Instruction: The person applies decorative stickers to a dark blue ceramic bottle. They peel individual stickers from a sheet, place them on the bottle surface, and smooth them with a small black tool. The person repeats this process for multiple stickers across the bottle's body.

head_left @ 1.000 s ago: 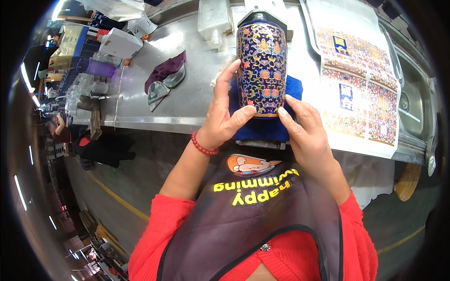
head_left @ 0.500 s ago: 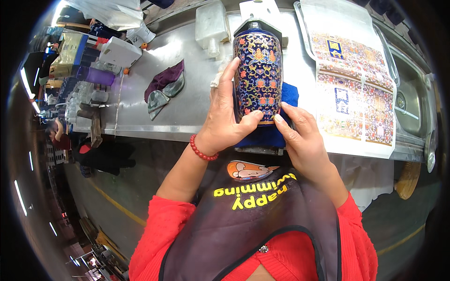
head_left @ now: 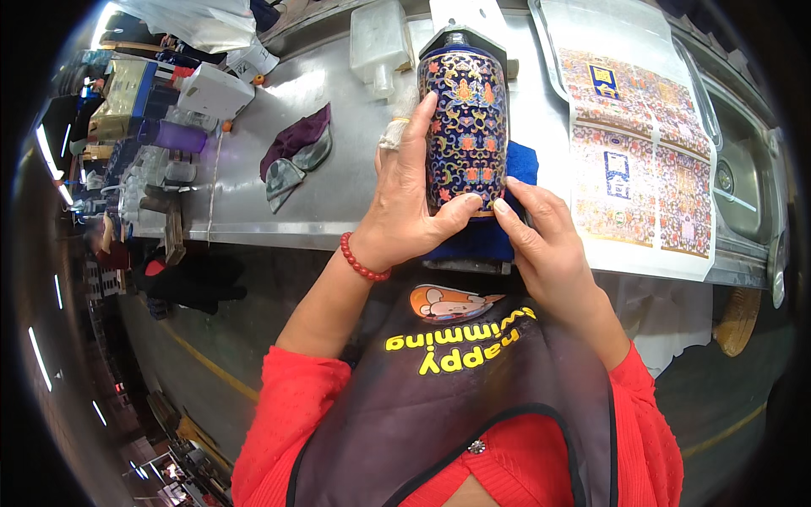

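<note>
A dark blue bottle point(head_left: 466, 127) with a dense multicoloured floral pattern lies on its side, its neck pointing away from me. Along its left side rests my left hand point(head_left: 411, 186), fingers against the edge and thumb pressed on the lower front near the base. White tape wraps one of that hand's fingers. At the lower right corner, the thumb and fingers of my right hand point(head_left: 541, 232) pinch the pattern's edge by the base. Under the bottle shows a blue cloth point(head_left: 522, 173); what else supports it is hidden.
Right of the bottle, printed pattern sheets point(head_left: 642, 160) lie on a tray beside a metal sink point(head_left: 743, 198). A frosted bottle point(head_left: 378, 51) lies at the back. On the steel table point(head_left: 228, 203) are a purple and grey cloth point(head_left: 296, 152) and, farther left, several containers, including a white jug point(head_left: 215, 91).
The bottle has shifted slightly away from me, with both hands still on it. My left thumb has slid a little to the right along the lower edge.
</note>
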